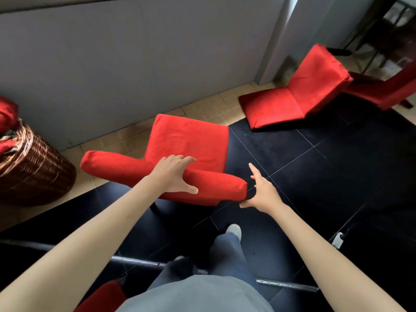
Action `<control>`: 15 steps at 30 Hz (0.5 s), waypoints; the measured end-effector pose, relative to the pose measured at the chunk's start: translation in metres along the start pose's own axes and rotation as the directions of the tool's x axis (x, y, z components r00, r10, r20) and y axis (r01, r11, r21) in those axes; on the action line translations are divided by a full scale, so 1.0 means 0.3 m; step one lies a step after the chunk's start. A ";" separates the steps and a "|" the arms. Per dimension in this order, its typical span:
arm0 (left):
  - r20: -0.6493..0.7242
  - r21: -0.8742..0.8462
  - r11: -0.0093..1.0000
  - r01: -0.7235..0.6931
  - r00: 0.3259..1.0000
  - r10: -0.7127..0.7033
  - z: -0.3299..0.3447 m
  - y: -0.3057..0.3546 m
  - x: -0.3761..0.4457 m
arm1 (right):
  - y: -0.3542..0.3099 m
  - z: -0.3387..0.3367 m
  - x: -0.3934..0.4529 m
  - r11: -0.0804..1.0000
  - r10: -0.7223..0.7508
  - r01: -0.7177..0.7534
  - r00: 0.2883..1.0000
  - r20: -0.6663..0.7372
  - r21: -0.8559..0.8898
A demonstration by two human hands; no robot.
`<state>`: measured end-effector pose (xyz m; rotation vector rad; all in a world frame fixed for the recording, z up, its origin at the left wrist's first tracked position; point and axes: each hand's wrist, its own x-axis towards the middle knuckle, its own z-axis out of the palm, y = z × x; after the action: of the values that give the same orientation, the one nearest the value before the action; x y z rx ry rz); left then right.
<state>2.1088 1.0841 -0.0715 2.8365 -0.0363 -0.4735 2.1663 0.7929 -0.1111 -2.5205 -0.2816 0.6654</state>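
Gripping red chair (187, 140), left hand (173, 174); black floor (315, 181), probably tiles.

Two red chairs: near chair (189, 140) under the left hand (173, 174), far chair (394, 91) beyond the right hand (263, 192); one folded cushion (292, 97); one wicker basket (33, 167).

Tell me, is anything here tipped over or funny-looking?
Yes. The far red chair looks odd: it lies flat on the floor with no legs showing, its back seemingly leaning against another chair. The near chair stands upright; the left hand grips its back, the right hand is open beside it.
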 end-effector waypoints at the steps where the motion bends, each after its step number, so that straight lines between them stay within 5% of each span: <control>1: -0.008 -0.016 1.000 -0.004 1.000 0.004 -0.008 0.014 0.013 | 0.007 -0.014 0.007 1.000 0.004 -0.004 1.000 -0.008 0.002; 15: -0.018 -0.013 0.991 -0.132 0.991 0.131 -0.111 0.383 0.401 | 0.278 -0.323 0.124 0.982 0.147 -0.134 0.984 -0.096 0.135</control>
<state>2.2355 0.9735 -0.0488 2.8018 -0.2146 -0.4190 2.2530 0.6929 -0.0976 -2.4575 -0.0217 0.5818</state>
